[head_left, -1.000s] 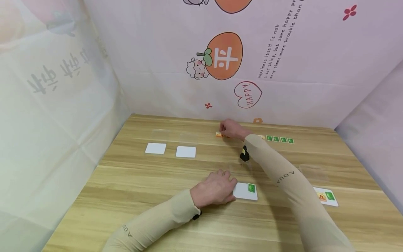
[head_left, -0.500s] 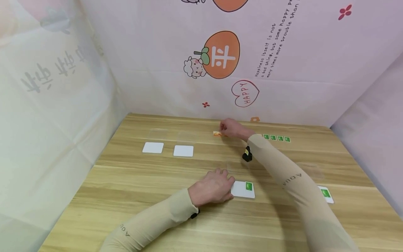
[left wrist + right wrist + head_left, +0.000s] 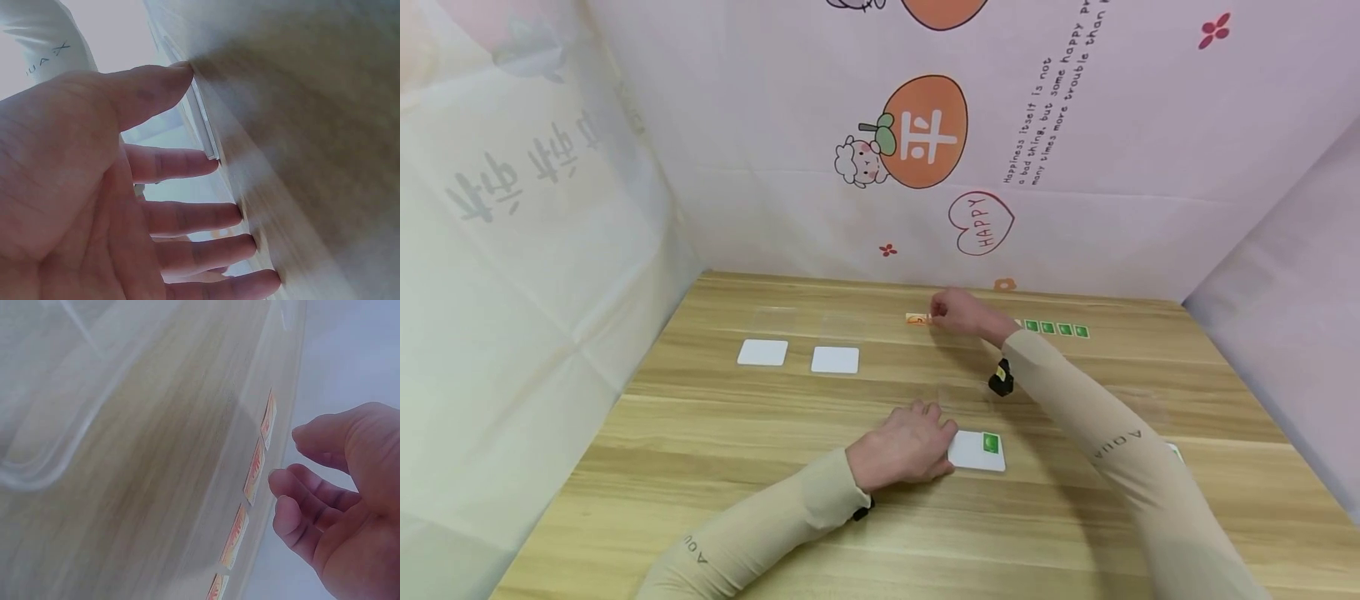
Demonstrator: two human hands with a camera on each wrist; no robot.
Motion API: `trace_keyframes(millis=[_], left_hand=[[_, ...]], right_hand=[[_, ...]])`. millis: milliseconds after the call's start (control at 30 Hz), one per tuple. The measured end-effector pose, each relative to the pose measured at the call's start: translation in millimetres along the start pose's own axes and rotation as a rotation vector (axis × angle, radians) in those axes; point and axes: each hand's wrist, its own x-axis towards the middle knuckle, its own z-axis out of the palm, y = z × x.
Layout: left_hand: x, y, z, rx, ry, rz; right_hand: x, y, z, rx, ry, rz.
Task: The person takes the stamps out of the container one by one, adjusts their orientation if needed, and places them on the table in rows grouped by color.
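White card (image 3: 967, 451) against the wide-spread left hand (image 3: 904, 446); orange-printed pieces (image 3: 254, 476) near the loosely curled, narrowly parted right hand (image 3: 970, 313).

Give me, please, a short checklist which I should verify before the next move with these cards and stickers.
1. Left hand touching the white card at its left edge: ok.
2. Green sticker on that card: ok, at the far right corner.
3. Right hand near the orange stickers: ok.
4. Sticker pinched by that hand: not ok, thumb and fingers are apart.
5. What the rightmost card bears: cannot tell, the right sleeve hides most of it.
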Motion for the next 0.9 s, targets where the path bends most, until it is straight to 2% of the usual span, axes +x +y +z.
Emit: trace_keyframes(millis=[300,600,900], left_hand=[[-1.5,-0.1,-0.1,0.011,0.011,0.002],[-0.8,-1.3,0.5,0.019,0.013,0.010],[-2.2,-1.4,-0.6,0.043,0.021,0.018]], right_hand=[[-10.9,-1,-1,-0.026,-0.043,0.056],[-26.1,-4,-2,-0.041,-0.008,-0.007],[-38.7,-4,-6,0.003,-0.002,-0.014]])
